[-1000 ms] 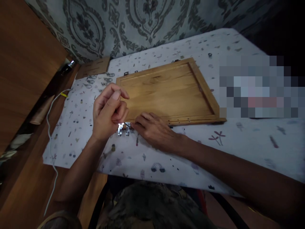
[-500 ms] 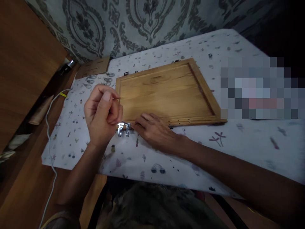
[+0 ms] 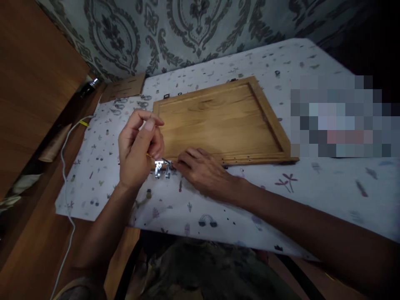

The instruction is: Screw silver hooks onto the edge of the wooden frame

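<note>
A framed wooden panel (image 3: 212, 121) lies flat on the table, with a row of small dark holes along its near edge. Two shiny metal fittings (image 3: 158, 168) sit side by side at the near left corner. My left hand (image 3: 139, 146) hovers just above them, fingers curled and thumb against the forefinger. Something thin and yellow shows below its fingers, too small to name. Along the near edge rests my right hand (image 3: 200, 168), its bent fingertips closed at the right-hand fitting. A thin dark piece lies by those fingertips, mostly hidden.
Several metal rings or clips (image 3: 118, 104) lie near a cardboard piece (image 3: 123, 88) at the far left. A patterned white cloth (image 3: 281, 216) covers the table. To the left hangs a white cable (image 3: 64, 166). A pixelated patch covers the right side.
My left hand has shifted slightly right, and its fingers have tilted a little. The thin yellow piece now shows under it. My right hand and the panel stay nearly in place.
</note>
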Demonstrator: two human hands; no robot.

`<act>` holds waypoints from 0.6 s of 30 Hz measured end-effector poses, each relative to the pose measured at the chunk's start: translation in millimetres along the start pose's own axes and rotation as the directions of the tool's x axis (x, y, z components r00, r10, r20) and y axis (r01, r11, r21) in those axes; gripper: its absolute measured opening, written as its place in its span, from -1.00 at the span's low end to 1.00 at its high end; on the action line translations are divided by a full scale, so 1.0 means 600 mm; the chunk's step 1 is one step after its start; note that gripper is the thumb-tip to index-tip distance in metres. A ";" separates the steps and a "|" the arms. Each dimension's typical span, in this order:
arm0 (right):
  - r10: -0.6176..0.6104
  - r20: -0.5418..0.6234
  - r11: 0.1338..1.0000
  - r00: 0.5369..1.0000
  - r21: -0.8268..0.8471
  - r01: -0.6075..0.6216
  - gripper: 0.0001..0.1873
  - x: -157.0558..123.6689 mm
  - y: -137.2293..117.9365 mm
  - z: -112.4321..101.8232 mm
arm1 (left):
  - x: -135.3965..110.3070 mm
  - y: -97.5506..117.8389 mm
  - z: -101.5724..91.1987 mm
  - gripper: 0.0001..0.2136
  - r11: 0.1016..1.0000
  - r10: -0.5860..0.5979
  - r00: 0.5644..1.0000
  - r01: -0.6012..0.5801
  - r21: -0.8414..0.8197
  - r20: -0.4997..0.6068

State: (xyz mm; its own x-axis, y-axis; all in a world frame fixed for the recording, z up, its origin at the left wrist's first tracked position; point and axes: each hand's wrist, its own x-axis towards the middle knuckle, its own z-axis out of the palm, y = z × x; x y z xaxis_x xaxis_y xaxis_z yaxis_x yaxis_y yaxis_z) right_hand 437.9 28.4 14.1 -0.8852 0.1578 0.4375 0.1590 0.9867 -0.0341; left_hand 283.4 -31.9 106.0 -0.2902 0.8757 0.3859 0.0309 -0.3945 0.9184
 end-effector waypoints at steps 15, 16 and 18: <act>0.014 0.024 1.000 1.000 -0.013 -0.014 -0.76 0.001 -0.002 -0.002 | -0.004 -0.006 0.029 -0.65 0.996 0.041 0.987 -0.052 -0.068 -0.155; 0.015 0.022 1.000 1.000 -0.013 -0.015 -0.77 0.002 -0.002 -0.002 | -0.001 -0.006 0.027 -0.66 0.996 0.034 0.993 -0.043 -0.075 -0.117; 0.018 0.018 1.000 1.000 -0.013 -0.017 -0.80 0.002 -0.001 -0.001 | 0.009 -0.005 0.019 -0.72 0.995 0.007 1.000 -0.010 -0.098 -0.028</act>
State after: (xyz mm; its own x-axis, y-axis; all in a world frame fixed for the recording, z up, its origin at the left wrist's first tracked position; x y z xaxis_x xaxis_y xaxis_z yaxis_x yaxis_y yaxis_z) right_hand 437.0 27.8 15.1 -0.8899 0.1758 0.4209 0.1801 0.9832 -0.0298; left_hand 293.0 -22.8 106.0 -0.3169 0.8647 0.3897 -0.0604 -0.4284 0.9016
